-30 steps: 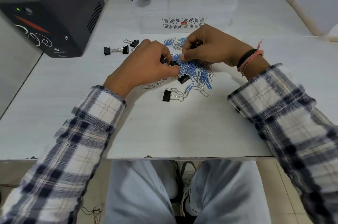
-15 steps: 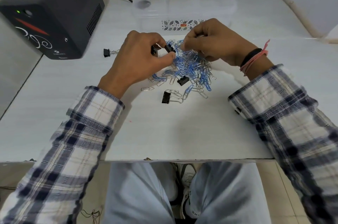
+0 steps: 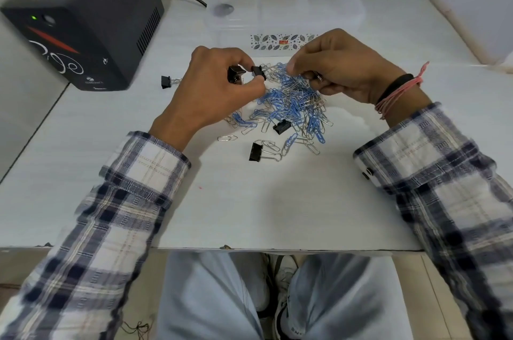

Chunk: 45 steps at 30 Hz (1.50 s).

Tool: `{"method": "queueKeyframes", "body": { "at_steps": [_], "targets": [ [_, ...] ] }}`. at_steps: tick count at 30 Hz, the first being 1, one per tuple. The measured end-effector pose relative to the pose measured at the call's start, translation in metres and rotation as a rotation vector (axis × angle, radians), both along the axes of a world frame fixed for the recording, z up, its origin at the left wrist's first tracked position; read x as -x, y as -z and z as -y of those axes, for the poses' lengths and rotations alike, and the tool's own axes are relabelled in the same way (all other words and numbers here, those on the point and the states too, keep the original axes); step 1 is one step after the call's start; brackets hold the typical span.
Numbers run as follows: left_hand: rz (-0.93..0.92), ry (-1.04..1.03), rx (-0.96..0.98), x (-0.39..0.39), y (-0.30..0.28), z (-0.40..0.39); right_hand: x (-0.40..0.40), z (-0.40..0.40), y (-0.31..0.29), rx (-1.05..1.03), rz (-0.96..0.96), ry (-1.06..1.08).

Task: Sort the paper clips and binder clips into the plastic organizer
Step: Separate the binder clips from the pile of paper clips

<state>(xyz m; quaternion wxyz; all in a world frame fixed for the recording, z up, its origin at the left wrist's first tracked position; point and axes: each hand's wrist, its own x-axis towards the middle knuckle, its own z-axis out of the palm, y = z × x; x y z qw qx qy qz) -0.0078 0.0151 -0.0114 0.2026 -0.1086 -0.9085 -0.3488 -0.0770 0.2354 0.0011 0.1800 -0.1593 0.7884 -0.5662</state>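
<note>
- Two black binder clips sit in the left hand [image 3: 211, 89]: held binder clip A [image 3: 236, 73] is tucked under the curled fingers, held binder clip B [image 3: 258, 72] is pinched at thumb and forefinger with its wire handles pointing right toward the pile.
- Right hand [image 3: 341, 67]: fingers curled, pinching small metal pieces above the pile; whether paper clip or clip handle I cannot tell.
- Pile of paper clips [image 3: 291, 100]: blue and silver, tangled, lying every which way, on the table between and just below the hands.
- Loose binder clip C [image 3: 282, 126]: black, at the pile's near edge, long axis tilted.
- Loose binder clip D [image 3: 255, 151]: black body to the left, wire handles pointing right, long axis across the table.
- Loose binder clip E [image 3: 166, 81]: black, left of the left hand, handles pointing right, well apart from the pile.
- Plastic organizer [image 3: 286, 14]: clear, compartmented, long axis left to right, beyond the hands near the far edge.
- Table [image 3: 277, 206]: white, with open surface between the pile and the near edge.
- Black power unit [image 3: 83, 20]: far left corner, green light lit, cable running behind.
- Plaid sleeves on both arms; wristbands [image 3: 397, 89] on the right wrist.
</note>
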Motion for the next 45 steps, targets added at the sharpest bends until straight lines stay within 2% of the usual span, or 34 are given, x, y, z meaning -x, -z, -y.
{"method": "queueKeyframes", "body": {
  "at_steps": [7,13,16,20,23,27,31,34,37,39,41,45],
  "targets": [
    [0.043,-0.019,-0.056,0.002,0.000,0.003,-0.003,0.003,-0.003,0.138,0.096,-0.057],
    [0.088,0.027,-0.118,0.001,0.001,0.001,-0.007,0.006,-0.004,0.148,0.079,-0.026],
    [0.201,0.077,-0.287,0.001,-0.001,-0.001,-0.007,0.009,-0.004,0.188,0.092,-0.014],
    [0.417,0.120,-0.694,0.003,-0.004,-0.005,-0.009,0.013,-0.003,0.205,0.071,-0.072],
    [0.462,0.173,-0.918,0.007,-0.004,-0.001,-0.010,0.007,-0.005,0.077,0.045,-0.157],
    [0.497,0.190,-1.185,0.008,-0.011,0.007,-0.018,0.000,-0.013,-0.359,-0.062,-0.341],
    [0.565,0.117,-1.319,0.009,-0.013,0.015,-0.028,0.012,-0.010,-0.562,-0.145,-0.410],
    [0.625,0.144,-1.305,0.009,-0.010,0.016,-0.027,0.015,-0.008,-0.558,-0.181,-0.379],
    [0.667,0.262,-1.184,0.008,-0.009,0.016,-0.028,0.010,-0.014,-0.542,-0.135,-0.395],
    [0.694,0.397,-0.996,0.004,-0.012,0.019,-0.028,0.004,-0.019,-0.513,-0.077,-0.404],
    [0.723,0.498,-0.727,-0.002,-0.017,0.023,-0.026,-0.004,-0.022,-0.479,-0.036,-0.395],
    [0.801,0.562,-0.356,-0.011,-0.021,0.022,-0.016,-0.022,-0.027,-0.411,0.025,-0.335]
  ]
}}
